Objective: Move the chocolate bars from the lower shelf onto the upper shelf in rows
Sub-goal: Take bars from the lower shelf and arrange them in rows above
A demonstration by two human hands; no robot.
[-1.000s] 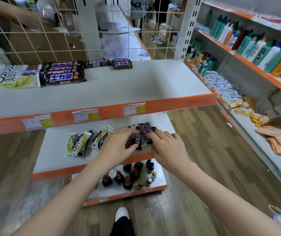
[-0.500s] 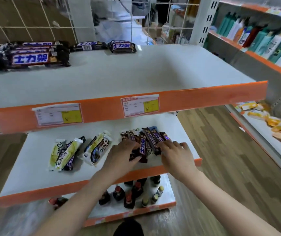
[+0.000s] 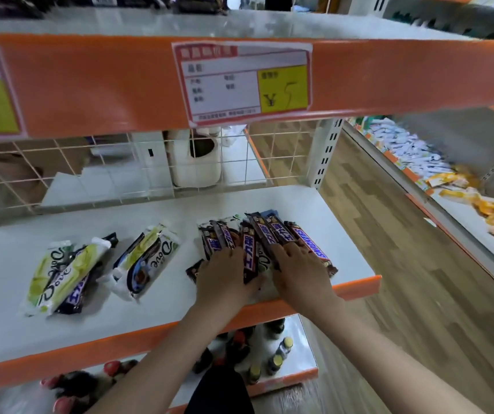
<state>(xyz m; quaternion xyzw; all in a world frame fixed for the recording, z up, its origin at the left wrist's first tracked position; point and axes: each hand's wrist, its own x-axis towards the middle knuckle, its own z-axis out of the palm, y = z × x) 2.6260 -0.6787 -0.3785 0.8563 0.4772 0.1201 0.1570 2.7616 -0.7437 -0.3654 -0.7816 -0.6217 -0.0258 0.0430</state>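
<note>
Brown Snickers bars point(image 3: 265, 239) lie bunched on lower shelf point(image 3: 356, 286); left hand point(image 3: 224, 277) & right hand point(image 3: 302, 271) press flat on them, fingers spread (grip unclear).

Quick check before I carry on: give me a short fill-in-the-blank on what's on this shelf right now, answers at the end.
1. Both hands rest on the pile of dark bars lying on the ____ shelf.
2. The left hand and right hand gather bars from the shelf's ____ side.
3. The pale Dove packs lie to the ____ of the pile.
4. The price tag hangs on an ____ shelf edge.

Answers: lower; right; left; orange
</note>
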